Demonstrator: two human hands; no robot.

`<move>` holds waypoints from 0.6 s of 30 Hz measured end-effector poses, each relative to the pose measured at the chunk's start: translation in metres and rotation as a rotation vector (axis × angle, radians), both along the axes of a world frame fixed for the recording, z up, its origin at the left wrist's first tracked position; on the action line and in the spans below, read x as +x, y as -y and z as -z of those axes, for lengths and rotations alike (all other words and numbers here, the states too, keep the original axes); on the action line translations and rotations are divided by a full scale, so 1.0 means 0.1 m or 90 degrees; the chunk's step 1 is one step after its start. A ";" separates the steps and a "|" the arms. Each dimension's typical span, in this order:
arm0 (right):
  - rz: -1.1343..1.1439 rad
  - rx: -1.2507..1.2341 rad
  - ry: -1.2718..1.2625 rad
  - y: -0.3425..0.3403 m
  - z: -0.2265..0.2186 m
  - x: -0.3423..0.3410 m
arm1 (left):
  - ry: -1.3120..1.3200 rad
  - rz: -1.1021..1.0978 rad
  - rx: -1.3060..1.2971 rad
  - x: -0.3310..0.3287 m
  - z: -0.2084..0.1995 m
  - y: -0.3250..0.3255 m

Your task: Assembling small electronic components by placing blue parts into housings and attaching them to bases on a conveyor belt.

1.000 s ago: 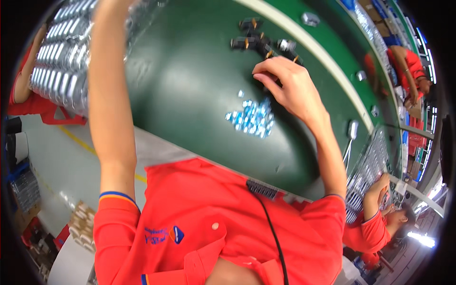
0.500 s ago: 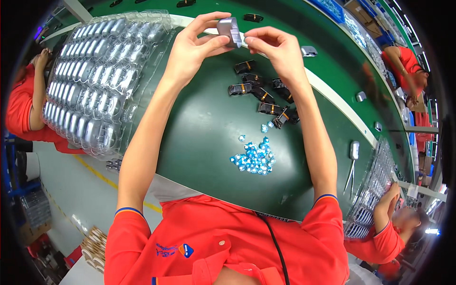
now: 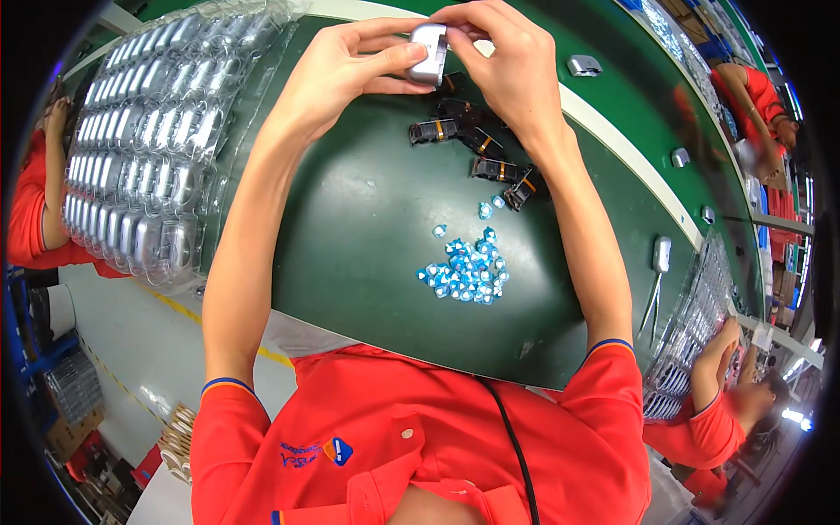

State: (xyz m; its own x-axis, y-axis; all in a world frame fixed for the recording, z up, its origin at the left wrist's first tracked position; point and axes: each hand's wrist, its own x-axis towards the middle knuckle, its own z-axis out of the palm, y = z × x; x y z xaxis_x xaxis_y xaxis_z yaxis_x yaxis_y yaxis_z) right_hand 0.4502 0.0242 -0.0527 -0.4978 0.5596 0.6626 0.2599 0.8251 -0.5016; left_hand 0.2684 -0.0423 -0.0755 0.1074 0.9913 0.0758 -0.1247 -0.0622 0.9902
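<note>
High in the view, over the far edge of the dark green work surface, my left hand (image 3: 341,74) grips a silver plastic housing (image 3: 427,54) with rounded corners and a notched side. Its thumb lies across the front face. My right hand (image 3: 507,66) has its curled thumb and forefinger at the housing's upper right edge; whether a small part is between them is hidden. Just below lie several black plastic assemblies (image 3: 495,168) with orange-yellow strips. Closer to me sits a pile of small blue-and-white parts (image 3: 468,273), a few of them apart from it.
Clear blister trays (image 3: 144,157) full of silver housings stand at left. Beyond a white rail runs a green belt (image 3: 612,105) carrying a silver housing (image 3: 584,66). At right are a silver piece with two prongs (image 3: 661,258) and another tray (image 3: 691,332). Co-workers in red sit on both sides.
My right hand has come left to the housing, closing the gap between them. The housing has turned to show its broad face. The whole view has shifted slightly.
</note>
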 end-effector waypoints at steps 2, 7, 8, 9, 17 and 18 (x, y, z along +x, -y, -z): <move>-0.013 0.004 -0.001 0.00 0.04 0.00 | -0.016 -0.014 -0.004 0.01 -0.02 0.01; 0.020 -0.003 0.026 0.01 0.12 -0.01 | -0.015 -0.036 -0.005 0.04 -0.02 0.02; 0.045 -0.036 0.042 -0.01 0.19 0.00 | 0.004 -0.034 -0.005 0.04 -0.03 0.03; 0.070 -0.068 0.060 -0.02 0.16 -0.01 | 0.006 -0.033 -0.001 0.05 -0.05 0.03; 0.053 -0.294 0.078 0.05 0.06 -0.10 | -0.421 -0.118 0.266 -0.01 -0.10 0.12; 0.054 -0.295 0.079 -0.03 0.06 -0.09 | -0.392 -0.143 0.222 -0.02 -0.10 0.12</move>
